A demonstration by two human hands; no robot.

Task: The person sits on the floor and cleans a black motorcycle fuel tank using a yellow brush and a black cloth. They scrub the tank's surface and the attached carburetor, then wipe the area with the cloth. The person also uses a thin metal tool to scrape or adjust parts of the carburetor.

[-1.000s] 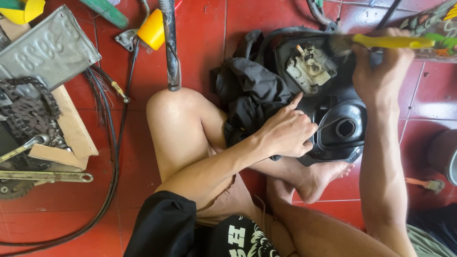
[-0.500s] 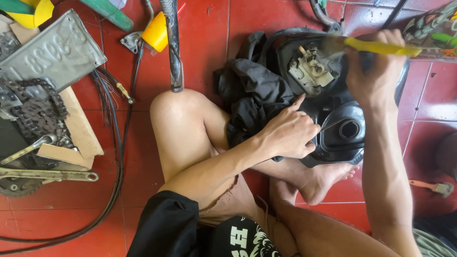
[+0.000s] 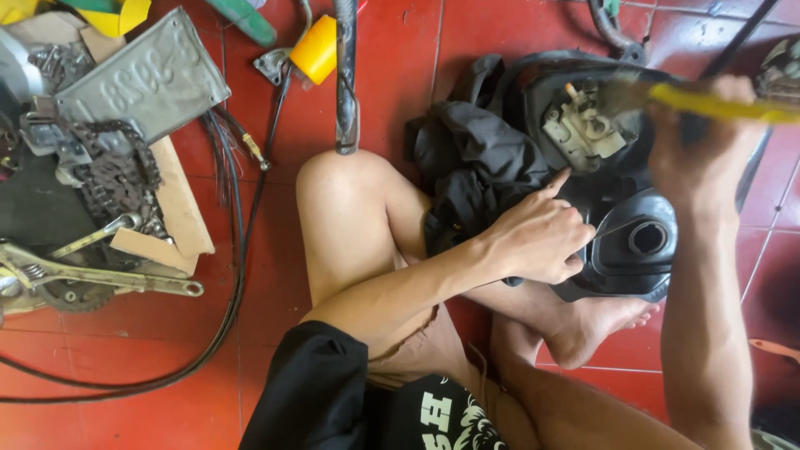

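The person sits cross-legged on a red tiled floor with a black plastic housing resting against the bare foot and shin. The left hand lies curled on the housing's left edge, forefinger stretched up toward the grey metal mechanism seated in the upper recess, the other fingers pinched on a thin wire that runs right toward the round socket in the lower part. The right hand is clenched around a yellow-handled brush, its dark bristle end lying over the upper right rim of the recess, just beside the mechanism; motion blur hides the bristles' exact contact. A crumpled black cloth is bunched between the raised knee and the housing, touching both, so the left side of the housing is crowded. A black tube stands off the knee's upper edge, with a yellow cap beside it. Bare tile lies open between the tube and the cloth. Well apart to the left, a grey number plate, a drive chain, a strip of cardboard and a spanner crowd the floor, fenced by black cables curving to the lower left edge.
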